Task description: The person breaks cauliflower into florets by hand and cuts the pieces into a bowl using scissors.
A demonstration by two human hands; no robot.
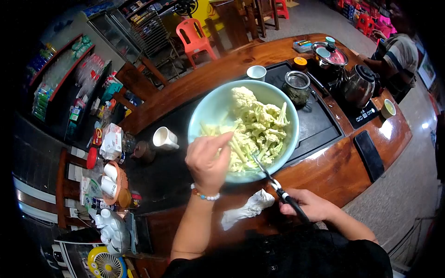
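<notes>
A large pale blue bowl (196, 116) holds several cauliflower florets (264, 118) and cut stems. Over its left side my left hand (208, 160) is closed, fingertips pinched at a pale cauliflower stem (238, 147); the exact grip is partly hidden by the fingers. My right hand (306, 205) is wrapped round the black handles of a pair of scissors (276, 185). The metal blades reach over the bowl's near rim, with their tips among the florets close to my left fingertips. A crumpled white tissue (249, 209) lies on the table below the bowl.
On the wooden table (333, 180) are a white cup (165, 138), a small cup (256, 72), a glass jar (296, 85), a kettle (359, 85) and a phone (369, 155). A basket (121, 180) stands left. Another person (398, 55) is at the far right.
</notes>
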